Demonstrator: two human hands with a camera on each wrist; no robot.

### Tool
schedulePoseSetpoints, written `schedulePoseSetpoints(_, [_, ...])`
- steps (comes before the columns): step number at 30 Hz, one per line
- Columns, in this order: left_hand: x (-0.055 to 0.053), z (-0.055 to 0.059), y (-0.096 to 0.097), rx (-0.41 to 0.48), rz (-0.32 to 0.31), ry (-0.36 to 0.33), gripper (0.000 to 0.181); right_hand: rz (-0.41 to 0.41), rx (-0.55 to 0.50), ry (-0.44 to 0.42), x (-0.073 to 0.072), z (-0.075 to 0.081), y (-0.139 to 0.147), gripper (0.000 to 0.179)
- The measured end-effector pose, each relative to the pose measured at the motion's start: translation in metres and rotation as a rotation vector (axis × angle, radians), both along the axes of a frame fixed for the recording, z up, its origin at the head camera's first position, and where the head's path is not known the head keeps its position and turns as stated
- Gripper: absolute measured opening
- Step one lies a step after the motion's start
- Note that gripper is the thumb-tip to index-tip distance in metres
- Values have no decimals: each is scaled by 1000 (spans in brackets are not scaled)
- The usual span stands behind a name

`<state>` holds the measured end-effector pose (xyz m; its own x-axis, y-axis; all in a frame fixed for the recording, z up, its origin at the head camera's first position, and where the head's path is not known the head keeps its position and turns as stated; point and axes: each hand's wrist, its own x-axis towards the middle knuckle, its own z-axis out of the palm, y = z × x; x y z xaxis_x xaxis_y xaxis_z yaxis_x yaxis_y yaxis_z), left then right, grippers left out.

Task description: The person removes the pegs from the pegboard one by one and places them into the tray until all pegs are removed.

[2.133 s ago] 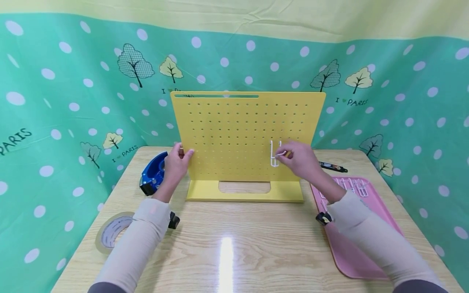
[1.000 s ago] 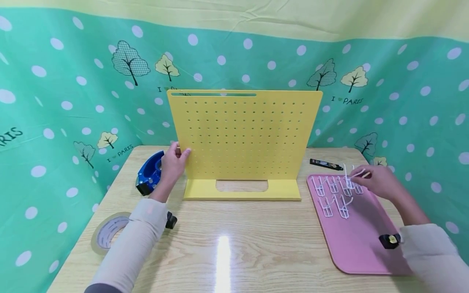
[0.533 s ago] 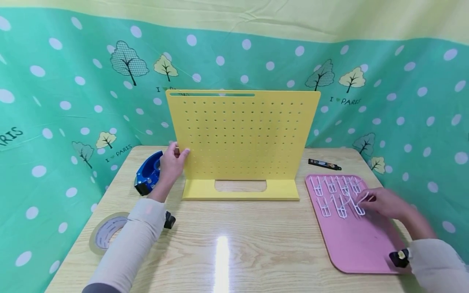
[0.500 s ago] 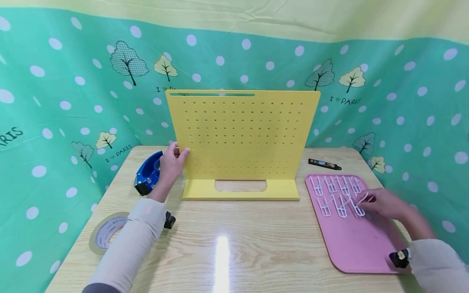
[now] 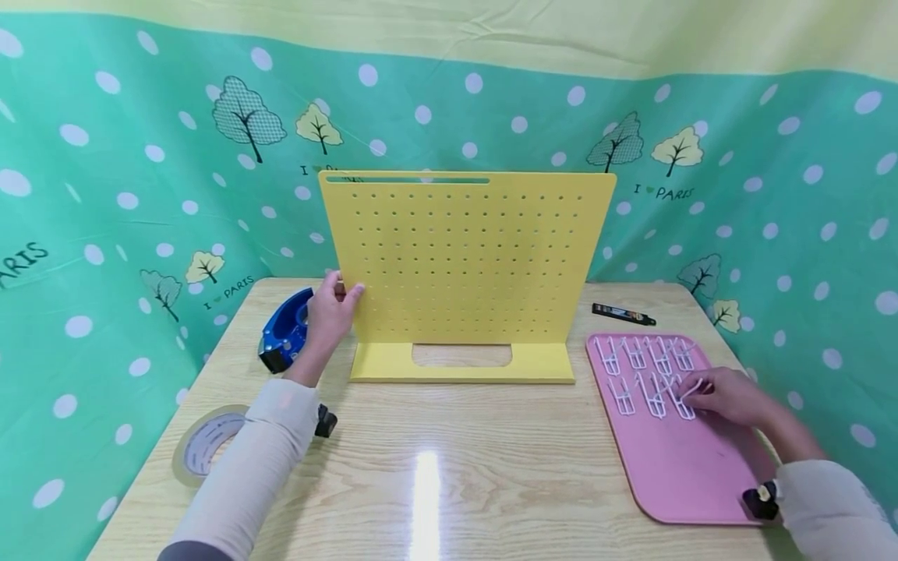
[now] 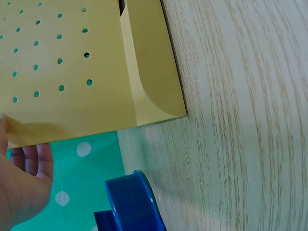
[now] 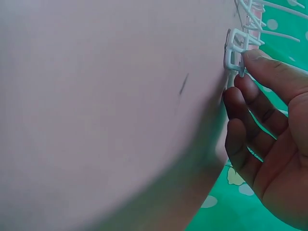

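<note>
A yellow pegboard (image 5: pixel 435 292) stands upright on its base, with no hooks on its face. My left hand (image 5: pixel 330 313) grips its left edge, thumb on the front and fingers behind, as the left wrist view also shows. Over the pink tray (image 5: pixel 691 483), my right hand (image 5: pixel 733 396) pinches a white wire pegboard hook (image 7: pixel 236 50) between thumb and fingers. That hook sits at the right end of the nearer row, low at the tray surface. Several similar white hooks (image 5: pixel 637 354) lie in two rows at the tray's far end.
Left of the board stands a blue tape dispenser (image 5: pixel 284 335). A roll of tape (image 5: pixel 199 448) lies nearer, partly behind my left sleeve. A black marker (image 5: pixel 623 314) rests on the wooden table (image 5: pixel 491 460) beyond the tray. A patterned curtain (image 5: pixel 449 117) hangs around the table.
My right hand has taken the hook off the pegboard, carried it right to the tray and lowered it beside the other hooks in the nearer row. The left hand keeps its grip.
</note>
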<state>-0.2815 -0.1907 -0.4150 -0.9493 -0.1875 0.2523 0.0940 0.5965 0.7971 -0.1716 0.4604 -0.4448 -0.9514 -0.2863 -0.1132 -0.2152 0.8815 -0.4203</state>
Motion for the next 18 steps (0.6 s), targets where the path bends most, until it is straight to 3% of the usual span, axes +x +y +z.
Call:
schedulePoseSetpoints(5, [1,2,1,1,-17,-23,40,-12,-7,-2,2,3,1,5])
schedulePoseSetpoints(11, [3,12,-7,-38,-49,-84,43,-28,0,-36,1,10,7,18])
schedulePoseSetpoints(14, [9,18,-13,7,-39,-96,47,-52,12,-13,-1,25,10,24])
schedulePoseSetpoints(18, [27,26,-17,63,5,-72,51,-126,39,78,-6,55,5,29])
